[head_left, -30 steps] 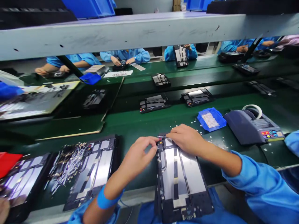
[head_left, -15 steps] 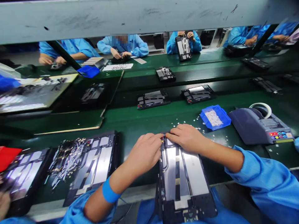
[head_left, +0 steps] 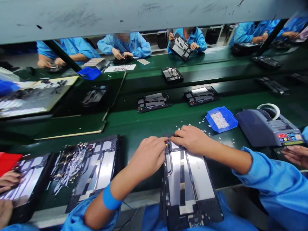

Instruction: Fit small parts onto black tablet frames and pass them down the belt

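An opened tablet (head_left: 204, 179), showing silver battery panels and black flex cables, leans over the bench's front edge toward my lap. My left hand (head_left: 150, 155) has its fingers bent together at the tablet's top left corner. From the other side, my right hand (head_left: 192, 139) curls over the top edge, its index fingertip close to my left fingertips. Both hands grip that edge; any small part under the fingertips is hidden. To the left, a pile of thin flex cables (head_left: 69, 163) lies beside and partly over a second opened tablet (head_left: 106, 166).
A blue tray (head_left: 232, 122) of small white pieces stands behind my right hand, with loose pieces scattered around. Right of it sits a tape dispenser (head_left: 255, 128), a person's hand (head_left: 297, 155) near it. Another person's hand (head_left: 9, 179) touches a tablet at left. More tablets (head_left: 154, 101) lie beyond.
My hands stay at the tablet's top edge, almost unmoved. A co-worker opposite has tilted a held tablet. Other people's hands have appeared at the tape dispenser and on the far-left tablet.
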### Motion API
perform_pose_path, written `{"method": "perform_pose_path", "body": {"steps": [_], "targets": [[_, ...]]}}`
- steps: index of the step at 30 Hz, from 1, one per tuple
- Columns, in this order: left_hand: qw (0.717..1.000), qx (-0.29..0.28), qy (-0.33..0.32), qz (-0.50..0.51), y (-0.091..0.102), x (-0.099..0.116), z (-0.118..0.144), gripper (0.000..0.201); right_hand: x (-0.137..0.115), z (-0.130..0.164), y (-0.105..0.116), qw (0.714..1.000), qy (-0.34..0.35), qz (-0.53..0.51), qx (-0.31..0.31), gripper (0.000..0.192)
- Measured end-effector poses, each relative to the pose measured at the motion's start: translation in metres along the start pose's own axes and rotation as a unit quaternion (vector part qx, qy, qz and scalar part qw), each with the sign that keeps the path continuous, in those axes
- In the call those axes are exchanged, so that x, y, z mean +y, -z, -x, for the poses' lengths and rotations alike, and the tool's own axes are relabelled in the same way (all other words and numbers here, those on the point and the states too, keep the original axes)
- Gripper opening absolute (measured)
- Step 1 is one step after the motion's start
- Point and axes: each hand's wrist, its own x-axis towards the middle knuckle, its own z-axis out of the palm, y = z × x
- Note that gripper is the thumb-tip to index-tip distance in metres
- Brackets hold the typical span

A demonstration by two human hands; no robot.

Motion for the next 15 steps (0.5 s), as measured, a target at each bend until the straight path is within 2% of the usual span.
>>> {"method": "perform_pose_path", "body": {"steps": [4,8,10,15], "targets": [[0.985,0.029,0.074,0.152,0.008,-0.007,-0.012,0.013,0.003,0.0,0.001,1.0,0.007,-0.015,-0.003,0.027],[0.953,-0.041,0.162,0.252,0.007,-0.013,-0.032,0.017,0.005,0.001,-0.001,1.0,0.006,-0.016,-0.001,0.027],[0.94,-0.065,0.183,0.279,0.005,-0.014,-0.04,0.021,0.005,0.002,-0.003,1.0,0.005,-0.017,0.003,0.027],[0.935,-0.064,0.203,0.285,0.001,-0.013,-0.049,0.025,0.005,0.002,-0.004,1.0,0.008,-0.014,0.01,0.025]]}}
